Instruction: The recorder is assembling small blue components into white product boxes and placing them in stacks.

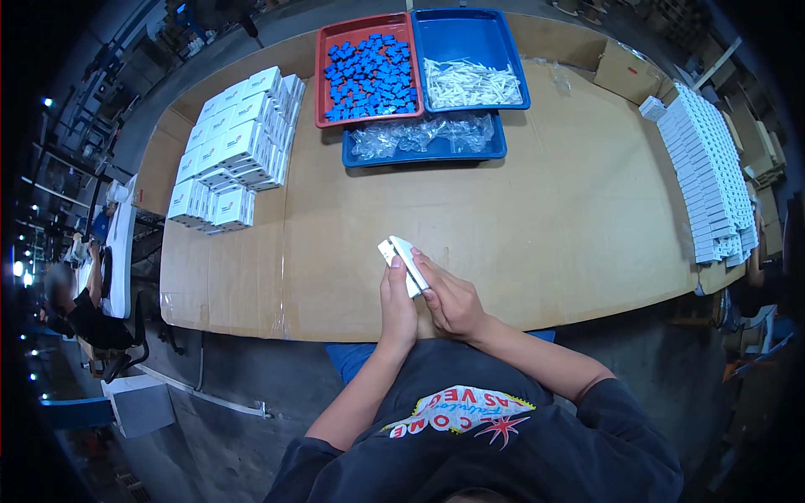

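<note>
Between my two hands, close to the table's front edge, a small white box [407, 259] is held tilted, with a dark gap along one side. My left hand [397, 303] grips it from the left, the thumb up against its end. From the right, my right hand [453, 298] presses its fingers along the other face. Both hands are closed around the box, and its underside is hidden by them.
Stacked white boxes [226, 138] stand at the left, more white boxes [708, 176] at the right. A red tray [323, 71] with blue pieces, a blue tray [461, 33] with white pieces and a lower blue tray [428, 161] with clear bags are at the back of the cardboard-covered table [352, 218].
</note>
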Motion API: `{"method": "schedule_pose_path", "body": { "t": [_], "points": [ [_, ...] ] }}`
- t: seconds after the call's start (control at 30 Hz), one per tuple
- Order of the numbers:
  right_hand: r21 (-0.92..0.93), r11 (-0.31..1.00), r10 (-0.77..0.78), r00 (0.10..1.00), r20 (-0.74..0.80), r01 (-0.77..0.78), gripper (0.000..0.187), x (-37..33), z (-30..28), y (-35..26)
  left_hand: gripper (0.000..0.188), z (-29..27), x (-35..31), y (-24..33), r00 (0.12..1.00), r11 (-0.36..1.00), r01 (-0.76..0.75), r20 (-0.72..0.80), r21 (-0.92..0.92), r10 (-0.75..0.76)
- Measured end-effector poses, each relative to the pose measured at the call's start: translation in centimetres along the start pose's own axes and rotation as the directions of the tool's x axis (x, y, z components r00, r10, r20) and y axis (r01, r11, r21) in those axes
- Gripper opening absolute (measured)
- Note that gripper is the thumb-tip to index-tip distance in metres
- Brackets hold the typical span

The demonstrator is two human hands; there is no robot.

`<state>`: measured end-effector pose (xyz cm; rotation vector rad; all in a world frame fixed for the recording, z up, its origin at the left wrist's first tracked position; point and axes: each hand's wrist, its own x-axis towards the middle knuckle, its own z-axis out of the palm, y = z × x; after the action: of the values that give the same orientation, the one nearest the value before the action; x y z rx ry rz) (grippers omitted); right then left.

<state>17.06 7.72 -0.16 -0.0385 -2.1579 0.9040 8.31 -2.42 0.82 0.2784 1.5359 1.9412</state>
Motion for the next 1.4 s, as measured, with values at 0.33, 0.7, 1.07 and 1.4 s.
{"method": "schedule_pose_path", "body": {
  "t": [0.33,0.7,1.07,1.4],
  "points": [
    [0.55,0.533,0.556,0.756,0.346,-0.644,0.044,0.7,-3.7,-1.0,0.073,0.8,0.1,1.7,0.958,0.972,-0.222,0.204,0.081,0.201],
    [0.444,0.774,0.389,0.892,0.229,-0.451,0.07,-3.2,-2.2,-2.4,0.069,2.2,-2.8,0.2,0.97,0.969,-0.232,0.049,-0.079,0.237],
    [0.6,0.505,0.582,0.758,0.295,-0.621,0.064,0.1,-4.2,-3.0,0.065,2.2,-1.7,3.0,0.964,0.973,-0.209,0.147,-0.096,0.222],
    [0.684,0.25,0.727,0.599,0.335,-0.685,0.061,-0.2,-2.9,-2.3,0.058,2.7,-2.3,1.9,0.944,0.962,-0.264,0.225,0.07,0.242]
  ]
}}
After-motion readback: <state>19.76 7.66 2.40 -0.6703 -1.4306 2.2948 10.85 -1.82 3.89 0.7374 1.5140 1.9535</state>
